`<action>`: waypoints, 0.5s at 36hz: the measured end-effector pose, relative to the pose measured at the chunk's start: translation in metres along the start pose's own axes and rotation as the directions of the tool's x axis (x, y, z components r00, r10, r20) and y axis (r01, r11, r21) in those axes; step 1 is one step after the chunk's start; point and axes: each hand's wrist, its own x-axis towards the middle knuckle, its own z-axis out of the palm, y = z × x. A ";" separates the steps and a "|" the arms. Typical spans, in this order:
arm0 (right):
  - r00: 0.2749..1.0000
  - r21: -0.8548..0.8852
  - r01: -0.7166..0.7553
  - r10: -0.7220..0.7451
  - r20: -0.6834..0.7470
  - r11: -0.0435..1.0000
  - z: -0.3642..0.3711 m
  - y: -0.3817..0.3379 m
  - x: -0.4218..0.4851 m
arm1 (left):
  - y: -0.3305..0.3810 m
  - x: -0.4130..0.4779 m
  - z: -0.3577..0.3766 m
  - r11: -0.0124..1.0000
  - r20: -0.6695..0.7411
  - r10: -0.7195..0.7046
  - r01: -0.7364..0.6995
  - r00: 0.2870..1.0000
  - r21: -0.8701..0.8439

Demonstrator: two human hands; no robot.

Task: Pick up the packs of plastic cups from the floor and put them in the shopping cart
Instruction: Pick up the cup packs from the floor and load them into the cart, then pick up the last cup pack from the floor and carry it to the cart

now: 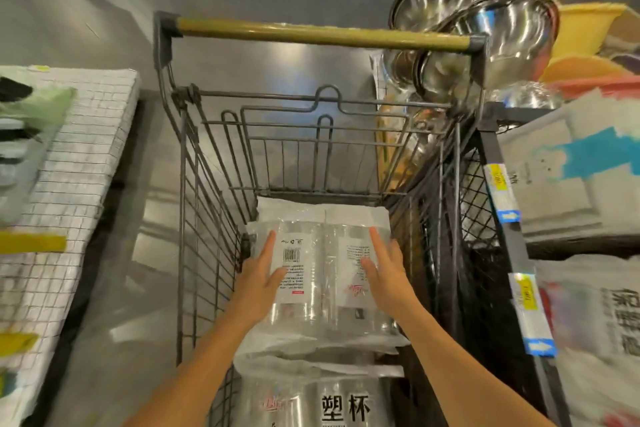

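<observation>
**Hands flat on a pack of cups in the cart**

Packs of plastic cups lie stacked inside the shopping cart (207,204). Nearest the camera, a lower pack (311,402) with printed characters sits at the basket's near end. On top of it lies the upper pack (322,274), against the far end wall. The left hand (261,274) and right hand (386,270) rest on its two sides, fingers extended and slightly spread, not curled around it. Beyond, the cart handle (322,33) crosses the frame; steel bowls (485,28) hang at right.
</observation>
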 end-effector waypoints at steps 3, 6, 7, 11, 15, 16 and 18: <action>1.000 -0.181 -0.007 0.010 0.014 0.984 -0.010 -0.007 -0.009 | 0.021 -0.023 -0.006 0.992 -0.048 0.016 -0.010 0.999 0.126; 0.998 -0.367 0.061 -0.068 -0.007 0.928 -0.030 -0.023 -0.026 | 0.034 -0.041 -0.018 0.971 -0.109 0.020 0.007 0.994 0.237; 0.994 -0.419 0.098 -0.112 -0.009 0.903 -0.038 -0.031 -0.032 | 0.041 -0.048 -0.026 0.963 -0.132 0.028 0.009 0.991 0.270; 0.956 -0.560 0.249 -0.294 0.010 0.790 -0.074 -0.072 -0.064 | 0.078 -0.090 -0.055 0.925 -0.200 0.145 -0.061 0.969 0.376; 0.895 -0.659 0.359 -0.444 0.043 0.660 -0.105 -0.123 -0.110 | 0.118 -0.161 -0.080 0.872 -0.298 0.238 -0.069 0.924 0.484; 0.879 -0.671 0.386 -0.473 0.059 0.634 -0.111 -0.135 -0.123 | 0.126 -0.179 -0.084 0.861 -0.324 0.269 -0.075 0.907 0.504; 0.840 -0.691 0.446 -0.532 0.105 0.569 -0.119 -0.160 -0.151 | 0.135 -0.218 -0.094 0.839 -0.383 0.305 -0.056 0.872 0.541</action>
